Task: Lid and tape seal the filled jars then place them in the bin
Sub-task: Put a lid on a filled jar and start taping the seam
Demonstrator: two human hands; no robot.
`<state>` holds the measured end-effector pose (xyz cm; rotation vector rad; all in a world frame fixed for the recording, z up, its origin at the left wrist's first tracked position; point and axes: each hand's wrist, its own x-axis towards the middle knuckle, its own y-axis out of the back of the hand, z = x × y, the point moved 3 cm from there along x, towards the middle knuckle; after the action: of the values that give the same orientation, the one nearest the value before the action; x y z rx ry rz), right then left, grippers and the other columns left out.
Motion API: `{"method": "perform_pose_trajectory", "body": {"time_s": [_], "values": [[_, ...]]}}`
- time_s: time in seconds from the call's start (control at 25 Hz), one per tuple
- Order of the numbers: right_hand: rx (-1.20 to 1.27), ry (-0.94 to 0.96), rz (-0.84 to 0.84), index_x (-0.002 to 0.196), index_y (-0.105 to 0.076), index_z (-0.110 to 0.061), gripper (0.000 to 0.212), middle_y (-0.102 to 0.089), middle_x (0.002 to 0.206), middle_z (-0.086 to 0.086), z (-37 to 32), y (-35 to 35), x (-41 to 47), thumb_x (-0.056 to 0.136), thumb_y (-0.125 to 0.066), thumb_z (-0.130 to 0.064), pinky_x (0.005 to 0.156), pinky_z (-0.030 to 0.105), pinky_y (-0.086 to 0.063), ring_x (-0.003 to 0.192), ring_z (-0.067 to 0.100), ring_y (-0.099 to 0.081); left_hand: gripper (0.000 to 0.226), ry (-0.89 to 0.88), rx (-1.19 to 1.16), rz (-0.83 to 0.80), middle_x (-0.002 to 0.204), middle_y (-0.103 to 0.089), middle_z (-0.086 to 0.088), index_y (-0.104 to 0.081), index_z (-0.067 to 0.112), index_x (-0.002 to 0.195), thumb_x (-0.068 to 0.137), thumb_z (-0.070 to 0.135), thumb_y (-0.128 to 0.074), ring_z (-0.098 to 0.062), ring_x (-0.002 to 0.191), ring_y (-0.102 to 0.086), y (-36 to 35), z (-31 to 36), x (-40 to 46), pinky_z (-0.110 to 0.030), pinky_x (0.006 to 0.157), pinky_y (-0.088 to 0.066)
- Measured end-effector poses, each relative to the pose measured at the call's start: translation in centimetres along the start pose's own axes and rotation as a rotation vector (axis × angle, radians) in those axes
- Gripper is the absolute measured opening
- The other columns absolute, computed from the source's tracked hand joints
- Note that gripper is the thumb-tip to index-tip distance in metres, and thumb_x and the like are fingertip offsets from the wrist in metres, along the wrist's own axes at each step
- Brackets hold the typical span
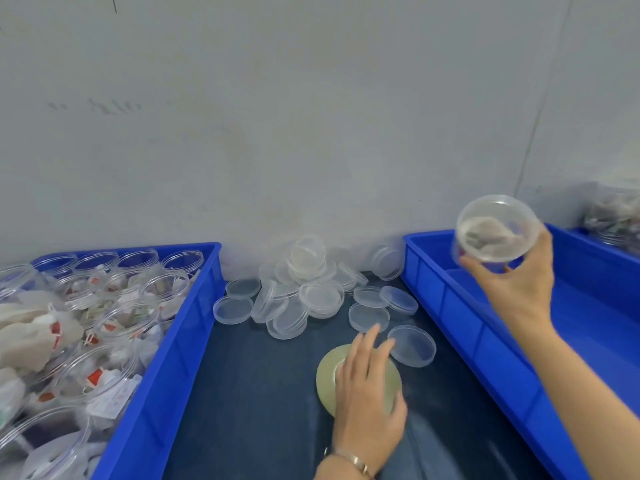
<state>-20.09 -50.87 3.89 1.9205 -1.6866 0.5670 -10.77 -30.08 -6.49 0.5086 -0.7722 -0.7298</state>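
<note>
Right grip (516, 282) clamped round a lidded, filled jar (496, 229), held tilted above the right blue bin (450, 299). Left grip (367, 386) resting with fingers relaxed and apart on the tape roll (327, 379), flat on the desk (256, 393). Beyond that grip, loose clear lids (304, 289); far to its left, blue bin of open jars (194, 327).

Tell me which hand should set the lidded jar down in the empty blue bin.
Right. The right hand grips the jar and holds it above the right bin. The left hand rests on the tape roll, farther from that bin.
</note>
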Motion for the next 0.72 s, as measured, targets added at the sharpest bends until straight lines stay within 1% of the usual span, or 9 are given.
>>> {"method": "perform_pose_trajectory", "body": {"time_s": [0.04, 0.12, 0.16, 0.24, 0.32, 0.44, 0.56, 0.64, 0.72], "values": [[-0.066, -0.084, 0.044, 0.131, -0.042, -0.024, 0.083, -0.047, 0.125, -0.015, 1.3, 0.4, 1.7, 0.062, -0.087, -0.026, 0.084, 0.025, -0.047, 0.106, 0.000, -0.048, 0.059, 0.085, 0.100, -0.077, 0.151, -0.001, 0.024, -0.028, 0.031, 0.142, 0.088, 0.028, -0.052, -0.005, 0.145, 0.001, -0.7, -1.6, -1.0, -0.028, 0.117, -0.007], [-0.201, -0.326, 0.024, 0.125, -0.050, -0.013, 0.076, -0.057, 0.121, 0.004, 4.6, 0.1, 4.1, 0.059, -0.085, -0.025, 0.080, 0.040, -0.054, 0.102, 0.017, -0.056, 0.054, 0.177, 0.246, -0.219, 0.151, -0.007, 0.022, -0.027, 0.031, 0.141, 0.092, 0.036, -0.048, -0.003, 0.143, 0.000, -1.3, -3.7, -1.9, -0.025, 0.115, -0.005], [-0.239, -0.470, -0.029, 0.121, -0.054, -0.008, 0.071, -0.063, 0.113, 0.011, 6.1, -0.5, 4.5, 0.059, -0.082, -0.026, 0.074, 0.043, -0.056, 0.094, 0.024, -0.061, 0.051, 0.178, 0.271, -0.284, 0.150, -0.015, 0.021, -0.029, 0.031, 0.140, 0.093, 0.037, -0.047, -0.002, 0.143, -0.003, -1.5, -4.2, -1.9, -0.028, 0.116, -0.005], [-0.263, -0.669, -0.174, 0.121, -0.053, -0.002, 0.074, -0.065, 0.104, 0.017, 8.6, -2.0, 4.0, 0.059, -0.081, -0.032, 0.057, 0.039, -0.055, 0.084, 0.029, -0.062, 0.043, 0.143, 0.272, -0.390, 0.143, -0.031, 0.017, -0.037, 0.029, 0.136, 0.095, 0.033, -0.047, -0.002, 0.139, -0.019, -1.8, -4.0, -1.1, -0.033, 0.117, -0.007], [-0.262, -0.730, -0.257, 0.130, -0.043, -0.004, 0.090, -0.060, 0.112, 0.015, 10.1, -3.0, 3.4, 0.060, -0.085, -0.040, 0.057, 0.035, -0.049, 0.092, 0.029, -0.058, 0.040, 0.101, 0.234, -0.409, 0.139, -0.036, 0.013, -0.042, 0.027, 0.134, 0.095, 0.029, -0.048, -0.006, 0.133, -0.029, -1.9, -3.1, 0.2, -0.031, 0.115, -0.013], [-0.227, -0.744, -0.320, 0.137, -0.031, -0.005, 0.098, -0.053, 0.122, 0.015, 11.2, -4.2, 3.6, 0.063, -0.086, -0.035, 0.065, 0.038, -0.048, 0.095, 0.031, -0.054, 0.047, -0.050, 0.177, -0.331, 0.146, -0.031, 0.009, -0.037, 0.022, 0.140, 0.095, 0.022, -0.046, -0.009, 0.138, -0.023, -3.1, 0.2, 3.2, -0.026, 0.113, -0.017], [-0.218, -0.773, -0.358, 0.140, -0.019, -0.001, 0.095, -0.045, 0.130, 0.018, 12.2, -5.2, 4.0, 0.072, -0.082, -0.023, 0.077, 0.038, -0.042, 0.105, 0.031, -0.049, 0.062, -0.213, 0.151, -0.304, 0.156, -0.014, 0.008, -0.021, 0.021, 0.149, 0.092, 0.009, -0.042, -0.008, 0.144, -0.004, -5.3, 4.9, 6.5, -0.039, 0.117, -0.008], [-0.274, -0.751, -0.424, 0.143, -0.017, -0.003, 0.090, -0.036, 0.138, 0.020, 12.8, -5.8, 4.2, 0.078, -0.076, -0.022, 0.082, 0.036, -0.035, 0.117, 0.034, -0.044, 0.068, -0.251, 0.144, -0.357, 0.158, -0.009, 0.007, -0.016, 0.019, 0.150, 0.090, 0.004, -0.044, -0.008, 0.145, 0.001, -6.5, 7.0, 8.2, -0.047, 0.117, -0.006], [-0.324, -0.739, -0.497, 0.146, -0.018, -0.010, 0.080, -0.028, 0.145, 0.020, 12.9, -6.2, 4.5, 0.085, -0.067, -0.025, 0.084, 0.037, -0.033, 0.122, 0.036, -0.040, 0.070, -0.253, 0.158, -0.441, 0.158, -0.009, 0.004, -0.014, 0.015, 0.150, 0.089, 0.002, -0.047, -0.009, 0.145, 0.001, -7.3, 7.7, 8.9, -0.050, 0.117, -0.005]]}}
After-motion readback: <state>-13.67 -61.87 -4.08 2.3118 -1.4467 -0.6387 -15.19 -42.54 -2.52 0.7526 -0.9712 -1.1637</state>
